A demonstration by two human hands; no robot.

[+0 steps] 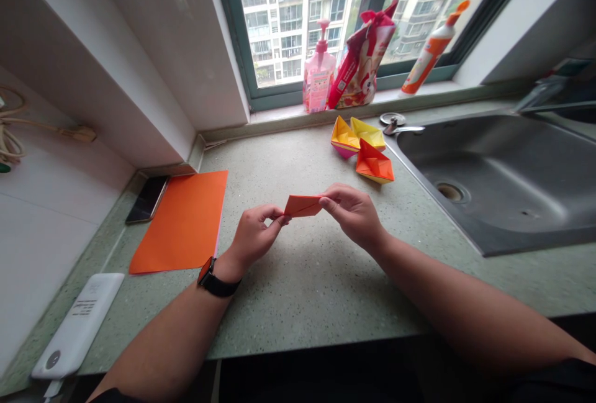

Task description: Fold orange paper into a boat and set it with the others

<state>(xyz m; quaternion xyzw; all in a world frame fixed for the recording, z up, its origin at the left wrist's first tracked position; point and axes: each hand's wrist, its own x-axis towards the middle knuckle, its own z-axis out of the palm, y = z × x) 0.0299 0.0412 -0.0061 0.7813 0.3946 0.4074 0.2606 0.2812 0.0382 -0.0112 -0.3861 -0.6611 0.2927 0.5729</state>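
Note:
A small folded piece of orange paper (303, 205) is held between my two hands above the countertop. My left hand (258, 232) pinches its lower left corner between thumb and fingers. At the upper right corner, my right hand (351, 210) grips it with the thumb on the near side. A diagonal fold line runs across the paper's face. Beyond my right hand stand three folded paper boats: a yellow-orange boat (344, 136), a pale yellow boat (369, 133) and a red-orange boat (375, 164). To the left lies a stack of orange paper sheets (181, 223).
A black phone (146, 199) lies partly against the sheets, and a white power bank (79, 322) sits at the front left. The steel sink (503, 192) is on the right. Along the windowsill stand a pink pump bottle (319, 77), a red bag (365, 61) and an orange-white bottle (433, 55).

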